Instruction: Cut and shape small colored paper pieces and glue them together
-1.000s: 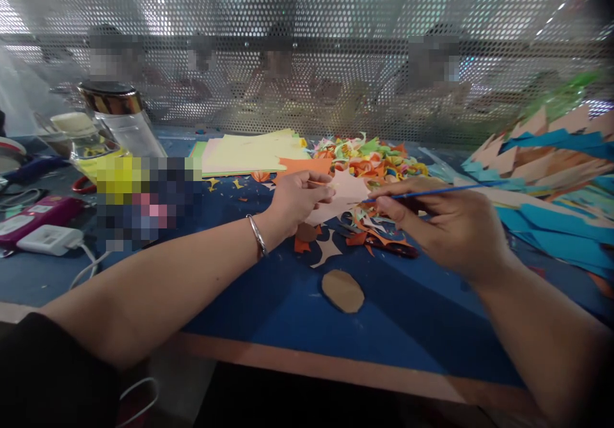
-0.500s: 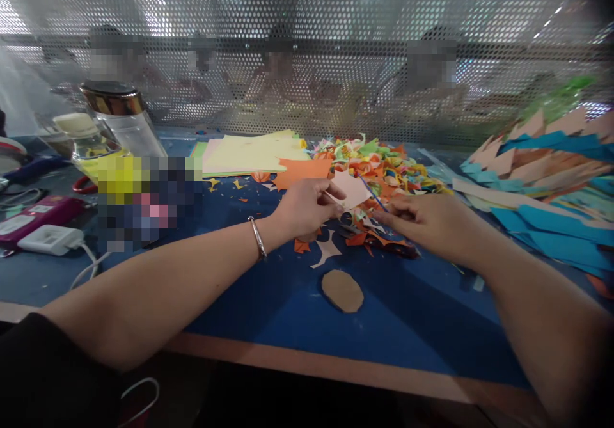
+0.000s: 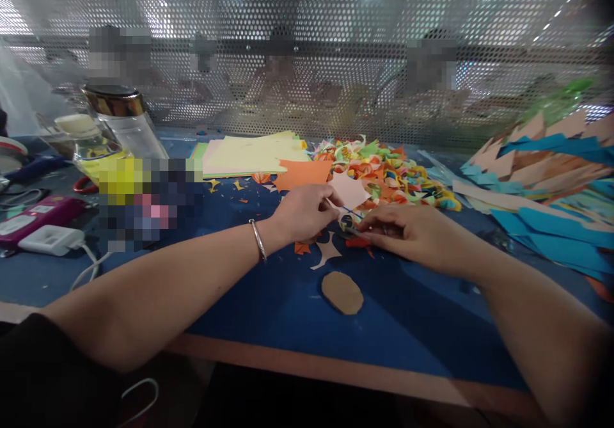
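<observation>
My left hand (image 3: 314, 210), with a silver bangle on the wrist, is closed in a pinch at one end of a thin blue strip or stick (image 3: 354, 212). At its other end, the fingers of my right hand (image 3: 410, 233) are curled in a pinch, their tips partly hidden. Just behind the fingers is a pale pink piece of paper (image 3: 350, 189) with curved cut-outs along its edges. An orange cut paper (image 3: 304, 175) lies beside it. Nearer me, a brown oval piece of card (image 3: 342, 292) rests flat, below a pale paper scrap (image 3: 328, 252).
Colourful paper scraps (image 3: 384, 166) are heaped behind my hands, beside stacked paper sheets (image 3: 249, 154). Folded blue and peach paper (image 3: 551, 223) is piled at right. Bottles (image 3: 129, 127), a purple device (image 3: 41, 220) and a white plug (image 3: 50, 240) stand left. A perforated screen (image 3: 307, 89) rises behind.
My right hand has moved left and slightly down, close to my left hand. The blue strip has swung lower and now spans between both hands' fingertips.
</observation>
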`<state>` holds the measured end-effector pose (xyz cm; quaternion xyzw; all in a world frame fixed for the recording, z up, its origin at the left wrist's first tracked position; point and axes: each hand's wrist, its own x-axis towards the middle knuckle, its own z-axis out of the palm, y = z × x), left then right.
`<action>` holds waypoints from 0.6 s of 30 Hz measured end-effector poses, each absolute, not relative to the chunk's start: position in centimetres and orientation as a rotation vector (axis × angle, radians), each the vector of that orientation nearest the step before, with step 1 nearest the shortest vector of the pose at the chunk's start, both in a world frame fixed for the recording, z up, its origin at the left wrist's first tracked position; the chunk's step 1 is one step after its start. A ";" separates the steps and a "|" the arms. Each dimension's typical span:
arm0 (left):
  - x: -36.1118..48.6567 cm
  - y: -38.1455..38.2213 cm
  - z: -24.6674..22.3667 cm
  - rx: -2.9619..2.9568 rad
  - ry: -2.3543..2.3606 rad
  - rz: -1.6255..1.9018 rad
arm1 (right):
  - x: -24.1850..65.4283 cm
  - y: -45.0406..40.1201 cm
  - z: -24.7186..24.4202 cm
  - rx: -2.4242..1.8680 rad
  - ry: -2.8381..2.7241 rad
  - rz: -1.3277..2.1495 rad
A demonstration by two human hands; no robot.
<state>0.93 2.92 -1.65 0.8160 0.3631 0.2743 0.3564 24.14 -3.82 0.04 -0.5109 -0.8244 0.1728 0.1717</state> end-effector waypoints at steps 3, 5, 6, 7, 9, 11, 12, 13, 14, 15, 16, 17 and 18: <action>0.9 2.9 -1.6 2.173 0.954 0.749 | 23.8 -3.9 0.3 -1.399 -2.353 0.498; 0.9 2.8 -1.6 2.198 0.956 0.782 | 23.7 -4.0 0.4 -1.387 -2.347 0.502; 1.0 2.8 -1.6 2.204 0.957 0.792 | 23.7 -4.0 0.5 -1.384 -2.340 0.519; 1.0 2.8 -1.6 2.208 0.956 0.800 | 23.7 -4.1 0.5 -1.381 -2.332 0.545; 1.1 2.8 -1.6 2.206 0.950 0.810 | 23.6 -4.2 0.6 -1.375 -2.323 0.596; 1.1 2.8 -1.7 2.204 0.945 0.815 | 23.6 -4.3 0.7 -1.374 -2.325 0.616; 1.1 2.8 -1.7 2.200 0.942 0.818 | 23.6 -4.3 0.7 -1.377 -2.324 0.618; 1.1 2.8 -1.7 2.190 0.940 0.821 | 23.6 -4.4 0.8 -1.384 -2.311 0.618; 1.1 2.8 -1.7 2.171 0.935 0.821 | 23.6 -4.4 0.8 -1.393 -2.283 0.612; 1.1 2.8 -1.7 2.139 0.927 0.817 | 23.7 -4.5 0.8 -1.399 -2.243 0.591; 1.2 2.7 -1.7 2.094 0.916 0.808 | 23.6 -4.6 0.8 -1.402 -2.194 0.548; 1.3 2.5 -1.6 2.034 0.904 0.793 | 23.6 -4.7 0.8 -1.403 -2.144 0.488; 1.4 2.4 -1.5 1.954 0.889 0.771 | 23.6 -4.8 0.7 -1.402 -2.098 0.416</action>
